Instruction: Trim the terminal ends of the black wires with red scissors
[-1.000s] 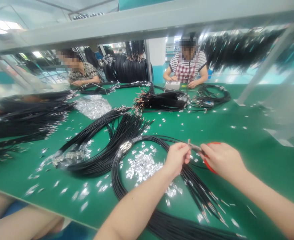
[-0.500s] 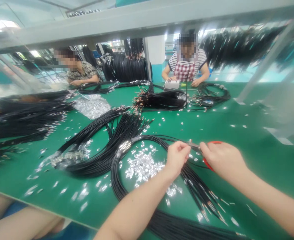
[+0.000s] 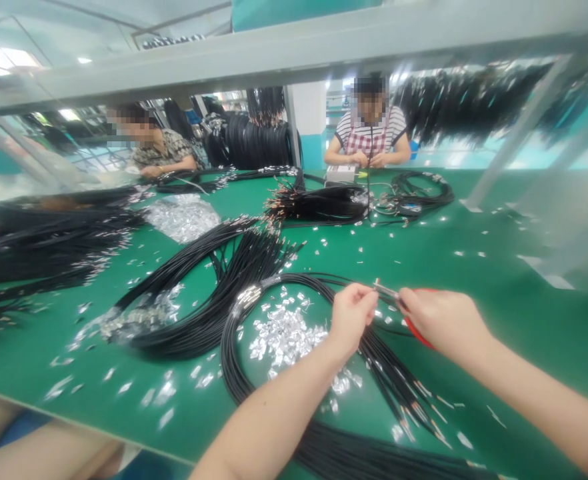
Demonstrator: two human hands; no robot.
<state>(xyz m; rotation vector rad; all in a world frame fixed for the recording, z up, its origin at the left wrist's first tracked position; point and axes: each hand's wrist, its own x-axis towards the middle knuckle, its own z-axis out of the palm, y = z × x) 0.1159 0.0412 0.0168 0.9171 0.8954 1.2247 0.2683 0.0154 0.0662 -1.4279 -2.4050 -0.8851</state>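
Observation:
My left hand (image 3: 353, 312) is closed in a pinch on the end of a thin black cable, and a small copper-coloured tip (image 3: 377, 283) shows just beyond the fingertips. My right hand (image 3: 444, 319) grips red-handled scissors (image 3: 417, 332). Their metal blades reach left to the cable end at my left fingertips; whether they touch it, I cannot tell. Below both hands lies a coiled bundle of black cables (image 3: 229, 343), its stripped ends fanning out to the lower right. Inside the coil is a heap of small silver foil pieces (image 3: 287, 333).
More black cable bundles (image 3: 209, 320) lie on the green table (image 3: 474, 267), with loose foil bits scattered around. A bag of foil pieces (image 3: 184, 217) is farther back. Two co-workers (image 3: 371, 137) sit across the table. A grey metal frame (image 3: 499, 143) crosses above and stands at the right.
The scissor blades have tilted slightly at the cable end, and the copper-coloured tip now shows above my left fingertips. The co-worker opposite has brought both hands together around a dark cable.

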